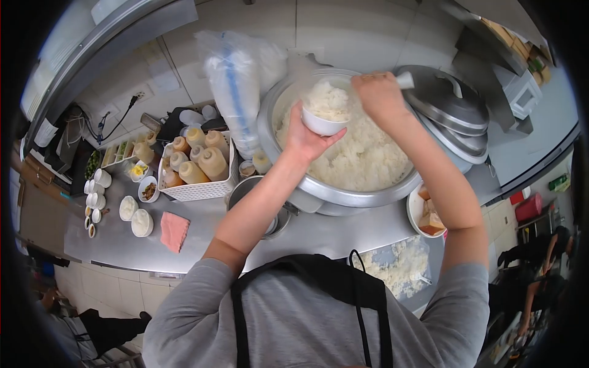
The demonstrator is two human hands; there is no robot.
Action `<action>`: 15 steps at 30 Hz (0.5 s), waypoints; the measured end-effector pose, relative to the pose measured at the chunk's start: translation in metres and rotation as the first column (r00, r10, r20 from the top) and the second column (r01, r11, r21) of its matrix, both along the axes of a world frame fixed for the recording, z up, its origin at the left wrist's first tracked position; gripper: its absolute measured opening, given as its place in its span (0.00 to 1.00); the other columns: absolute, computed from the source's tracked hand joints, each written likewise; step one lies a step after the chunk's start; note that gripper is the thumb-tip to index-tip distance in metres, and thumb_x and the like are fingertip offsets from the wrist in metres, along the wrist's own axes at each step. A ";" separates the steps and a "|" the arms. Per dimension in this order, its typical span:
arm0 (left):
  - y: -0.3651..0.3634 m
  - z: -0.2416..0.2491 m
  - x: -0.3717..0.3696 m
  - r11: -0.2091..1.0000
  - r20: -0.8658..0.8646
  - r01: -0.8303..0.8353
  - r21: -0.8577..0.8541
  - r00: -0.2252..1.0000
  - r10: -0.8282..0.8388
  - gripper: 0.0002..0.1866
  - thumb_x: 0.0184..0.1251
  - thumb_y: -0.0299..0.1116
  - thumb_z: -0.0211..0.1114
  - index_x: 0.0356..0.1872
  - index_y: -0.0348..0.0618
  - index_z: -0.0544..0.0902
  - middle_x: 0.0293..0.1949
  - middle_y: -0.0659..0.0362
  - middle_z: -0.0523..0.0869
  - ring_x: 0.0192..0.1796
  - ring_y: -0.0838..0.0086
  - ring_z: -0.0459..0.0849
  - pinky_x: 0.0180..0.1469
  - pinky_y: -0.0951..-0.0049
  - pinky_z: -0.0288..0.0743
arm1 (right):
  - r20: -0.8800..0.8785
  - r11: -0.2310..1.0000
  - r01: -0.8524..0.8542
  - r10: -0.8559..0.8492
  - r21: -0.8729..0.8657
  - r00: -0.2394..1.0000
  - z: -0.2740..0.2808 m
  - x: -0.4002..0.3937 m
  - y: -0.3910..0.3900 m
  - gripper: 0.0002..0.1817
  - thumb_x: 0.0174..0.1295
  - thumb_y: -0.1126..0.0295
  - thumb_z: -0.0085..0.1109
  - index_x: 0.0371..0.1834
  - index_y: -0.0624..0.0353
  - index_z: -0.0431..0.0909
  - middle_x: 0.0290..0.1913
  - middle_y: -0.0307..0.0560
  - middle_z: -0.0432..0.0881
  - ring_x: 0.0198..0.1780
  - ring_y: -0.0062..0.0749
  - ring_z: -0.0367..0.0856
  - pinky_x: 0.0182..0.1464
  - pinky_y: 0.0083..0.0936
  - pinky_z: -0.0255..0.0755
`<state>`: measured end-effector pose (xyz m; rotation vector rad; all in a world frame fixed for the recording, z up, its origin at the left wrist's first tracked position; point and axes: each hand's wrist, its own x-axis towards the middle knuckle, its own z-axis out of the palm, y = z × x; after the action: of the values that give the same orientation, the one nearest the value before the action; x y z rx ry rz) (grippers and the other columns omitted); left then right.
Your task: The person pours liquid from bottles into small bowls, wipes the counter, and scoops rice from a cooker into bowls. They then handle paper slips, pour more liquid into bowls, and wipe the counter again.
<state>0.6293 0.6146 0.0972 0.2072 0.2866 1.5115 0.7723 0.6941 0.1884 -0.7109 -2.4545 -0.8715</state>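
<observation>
My left hand (305,134) cups a white bowl (324,125) heaped with cooked rice (327,100) above the large metal rice pot (343,202). Its fingers wrap round the bowl's side and underside. To the right, my right hand (381,97) is closed on a rice paddle, whose white handle (405,80) sticks out past the fist. The paddle's blade is blurred or hidden beside the heaped bowl. Below both hands, loose white rice (362,161) fills much of the pot.
A white basket (202,189) of sauce bottles stands left of the pot, near white bowls (142,222) and a pink cloth (175,232). A metal lid (443,101) rests at right. A bowl of brownish chunks (427,216) sits at the counter's front edge. Other people work on both sides.
</observation>
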 end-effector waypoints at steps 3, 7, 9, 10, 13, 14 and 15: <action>-0.004 0.007 -0.001 1.000 -0.001 -0.028 0.014 1.000 0.028 0.31 0.63 0.57 0.44 0.63 0.52 0.63 0.62 0.54 0.66 0.63 0.56 0.65 0.61 0.48 0.61 | -0.110 0.985 0.030 -0.049 -0.167 0.993 0.023 0.016 -0.007 0.07 0.50 0.77 0.49 0.33 0.57 0.73 0.33 0.48 0.80 0.36 0.43 0.80 0.37 0.37 0.73; -0.006 0.012 -0.008 0.997 -0.060 -0.063 0.042 0.996 0.065 0.30 0.63 0.56 0.44 0.62 0.51 0.65 0.61 0.54 0.67 0.62 0.56 0.66 0.61 0.48 0.62 | -0.177 0.963 -0.107 0.064 -0.248 0.982 0.010 0.030 -0.027 0.16 0.50 0.81 0.47 0.43 0.56 0.73 0.40 0.47 0.80 0.38 0.46 0.80 0.37 0.35 0.75; -0.006 0.016 -0.009 0.996 -0.071 -0.071 0.051 0.995 0.075 0.30 0.63 0.56 0.45 0.61 0.51 0.65 0.61 0.54 0.67 0.62 0.56 0.66 0.61 0.48 0.62 | -0.091 0.946 -0.185 0.167 -0.266 0.982 -0.004 0.031 -0.041 0.25 0.46 0.83 0.48 0.51 0.56 0.73 0.46 0.45 0.80 0.41 0.44 0.79 0.40 0.34 0.76; -0.007 0.017 -0.009 0.996 -0.082 -0.075 0.058 0.993 0.079 0.30 0.63 0.56 0.45 0.61 0.51 0.65 0.61 0.54 0.68 0.62 0.56 0.67 0.61 0.48 0.62 | -0.092 0.945 -0.186 0.167 -0.268 0.982 -0.010 0.028 -0.046 0.25 0.46 0.83 0.48 0.51 0.56 0.73 0.46 0.45 0.80 0.41 0.44 0.79 0.40 0.34 0.76; -0.006 0.012 -0.013 0.998 -0.066 -0.039 0.053 0.997 0.042 0.30 0.62 0.57 0.46 0.61 0.50 0.65 0.61 0.54 0.68 0.62 0.56 0.67 0.60 0.46 0.62 | -0.084 0.935 -0.234 0.219 -0.268 0.972 -0.017 0.026 -0.049 0.26 0.45 0.84 0.48 0.51 0.56 0.73 0.46 0.47 0.80 0.41 0.43 0.79 0.42 0.34 0.75; -0.006 0.009 -0.015 0.998 -0.069 -0.037 0.050 0.997 0.041 0.30 0.62 0.57 0.46 0.61 0.50 0.65 0.61 0.54 0.68 0.62 0.56 0.67 0.60 0.46 0.62 | -0.084 0.911 -0.289 0.276 -0.295 0.957 -0.015 0.028 -0.044 0.26 0.45 0.84 0.48 0.51 0.55 0.74 0.46 0.48 0.80 0.42 0.43 0.79 0.43 0.34 0.75; -0.007 0.007 -0.016 0.998 -0.084 -0.027 0.050 0.996 0.031 0.31 0.62 0.57 0.47 0.61 0.51 0.65 0.61 0.53 0.68 0.62 0.56 0.66 0.60 0.44 0.62 | -0.085 0.883 -0.342 0.333 -0.322 0.939 -0.012 0.031 -0.041 0.27 0.44 0.85 0.48 0.51 0.55 0.75 0.46 0.48 0.80 0.43 0.42 0.79 0.44 0.34 0.74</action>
<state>0.6133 0.6072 0.1046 0.3075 0.3214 1.5422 0.8034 0.6533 0.1765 -0.3727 -2.6200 -0.3148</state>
